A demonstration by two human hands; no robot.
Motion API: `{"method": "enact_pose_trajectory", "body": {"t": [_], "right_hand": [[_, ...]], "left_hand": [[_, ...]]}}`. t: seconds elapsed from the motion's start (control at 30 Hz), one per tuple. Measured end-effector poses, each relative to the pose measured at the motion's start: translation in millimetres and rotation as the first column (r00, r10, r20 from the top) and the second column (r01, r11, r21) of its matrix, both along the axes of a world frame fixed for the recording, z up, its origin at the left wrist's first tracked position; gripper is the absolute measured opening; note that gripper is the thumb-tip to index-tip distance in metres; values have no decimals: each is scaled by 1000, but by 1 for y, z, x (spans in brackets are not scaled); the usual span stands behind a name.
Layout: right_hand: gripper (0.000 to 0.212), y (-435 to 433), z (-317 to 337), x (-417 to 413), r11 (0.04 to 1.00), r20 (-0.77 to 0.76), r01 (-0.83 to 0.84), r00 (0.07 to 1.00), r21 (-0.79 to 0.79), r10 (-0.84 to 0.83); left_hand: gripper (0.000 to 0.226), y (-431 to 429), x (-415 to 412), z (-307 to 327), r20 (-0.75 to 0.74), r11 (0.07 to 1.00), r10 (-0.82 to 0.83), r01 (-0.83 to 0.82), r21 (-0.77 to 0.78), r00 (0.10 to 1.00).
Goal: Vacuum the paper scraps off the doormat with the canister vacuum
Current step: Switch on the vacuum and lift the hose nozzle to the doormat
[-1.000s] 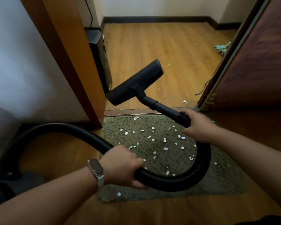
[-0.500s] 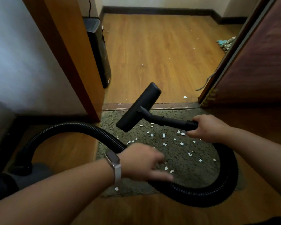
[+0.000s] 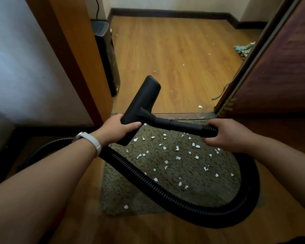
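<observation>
A grey-green doormat (image 3: 197, 189) lies before the doorway, strewn with several white paper scraps (image 3: 178, 157). The black floor nozzle (image 3: 144, 101) is held above the mat's far left corner, turned lengthwise away from me. My left hand (image 3: 119, 128) grips the near end of the nozzle. My right hand (image 3: 225, 134) grips the wand (image 3: 181, 125) where it joins the ribbed hose (image 3: 165, 191). The hose loops across the mat and round its right side. The canister itself is out of sight at the lower left.
A wooden door frame (image 3: 74, 55) stands at the left with a dark appliance (image 3: 106, 55) behind it. An open brown door (image 3: 278, 64) is at the right. Wood floor (image 3: 174, 55) beyond the threshold holds a few scattered scraps and a cloth (image 3: 243, 50).
My left hand let go of the hose and moved forward to grip the nozzle. The nozzle turned from crosswise to lengthwise. The hose loop dropped onto the mat.
</observation>
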State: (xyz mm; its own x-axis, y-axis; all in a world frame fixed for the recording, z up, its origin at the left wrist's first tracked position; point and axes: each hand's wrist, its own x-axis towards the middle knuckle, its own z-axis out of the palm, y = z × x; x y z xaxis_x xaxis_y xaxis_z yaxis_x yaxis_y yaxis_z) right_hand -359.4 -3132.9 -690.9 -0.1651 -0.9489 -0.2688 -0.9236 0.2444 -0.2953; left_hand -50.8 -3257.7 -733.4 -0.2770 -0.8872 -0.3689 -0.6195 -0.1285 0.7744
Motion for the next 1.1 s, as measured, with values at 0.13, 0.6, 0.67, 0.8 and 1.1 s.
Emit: {"method": "enact_pose_trajectory", "body": {"t": [0.13,0.6,0.67,0.8,1.1], "right_hand": [[32,-3,-7,6,999,-12,49,999,-16,-49],[23,14,-45,34,979,381,144,905,145,-190],[25,18,-51,33,975,417,179,883,130,-218],[20,17,-55,32,978,380,193,901,81,-210],[16,3,-37,38,981,232,192,955,0,-187]], "left_hand": [[38,1,-13,-1,-103,997,79,-78,15,992],[54,18,-45,1,-339,905,340,-208,370,877],[49,22,-49,-1,-353,908,324,-184,377,878],[46,22,-51,-7,-336,918,269,-136,372,903],[66,17,-2,12,-31,991,10,-6,134,999]]}}
